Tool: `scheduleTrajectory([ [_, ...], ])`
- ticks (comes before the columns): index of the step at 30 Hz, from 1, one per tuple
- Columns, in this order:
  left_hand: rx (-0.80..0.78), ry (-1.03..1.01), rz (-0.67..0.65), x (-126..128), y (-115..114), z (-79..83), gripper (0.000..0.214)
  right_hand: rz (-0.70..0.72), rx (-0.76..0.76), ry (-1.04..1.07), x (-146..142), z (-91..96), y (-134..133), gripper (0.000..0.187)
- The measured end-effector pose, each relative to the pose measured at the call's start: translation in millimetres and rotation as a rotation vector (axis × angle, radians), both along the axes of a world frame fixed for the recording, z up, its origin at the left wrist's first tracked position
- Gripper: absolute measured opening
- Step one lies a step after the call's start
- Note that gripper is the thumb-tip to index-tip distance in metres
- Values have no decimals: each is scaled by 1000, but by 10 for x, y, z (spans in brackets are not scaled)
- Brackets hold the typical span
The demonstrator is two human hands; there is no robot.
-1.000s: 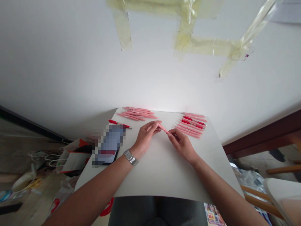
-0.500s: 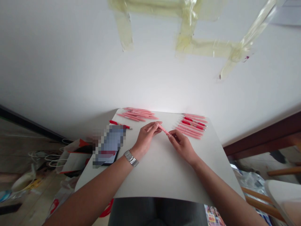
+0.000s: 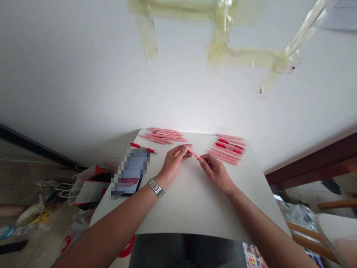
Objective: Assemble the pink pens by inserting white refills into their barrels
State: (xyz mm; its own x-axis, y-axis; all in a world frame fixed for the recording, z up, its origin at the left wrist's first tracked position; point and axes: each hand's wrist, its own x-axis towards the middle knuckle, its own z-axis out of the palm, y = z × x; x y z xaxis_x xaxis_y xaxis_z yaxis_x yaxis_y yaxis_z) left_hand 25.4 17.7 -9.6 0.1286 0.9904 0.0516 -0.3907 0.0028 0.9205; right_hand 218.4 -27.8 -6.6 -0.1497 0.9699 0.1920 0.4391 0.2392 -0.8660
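Note:
Between my hands, above the middle of the white table, is a pink pen, tilted down to the right. My left hand pinches its upper left end. The fingers of my right hand are closed on its lower right end, and the tip there is partly hidden. Behind my left hand lies a loose pile of pink pens. Beyond my right hand is a row of pink pens with a couple of red pens among them.
A single red pen lies at the table's left edge, above a phone with a blurred screen. The wall rises directly behind the table. Bags stand on the floor at left, a white chair at right.

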Motion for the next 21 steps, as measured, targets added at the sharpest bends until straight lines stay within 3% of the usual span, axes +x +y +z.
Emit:
scheduleTrajectory([
  [21, -29, -26, 4, 5, -4, 5, 36, 10, -5, 8, 0, -38, 20, 36],
])
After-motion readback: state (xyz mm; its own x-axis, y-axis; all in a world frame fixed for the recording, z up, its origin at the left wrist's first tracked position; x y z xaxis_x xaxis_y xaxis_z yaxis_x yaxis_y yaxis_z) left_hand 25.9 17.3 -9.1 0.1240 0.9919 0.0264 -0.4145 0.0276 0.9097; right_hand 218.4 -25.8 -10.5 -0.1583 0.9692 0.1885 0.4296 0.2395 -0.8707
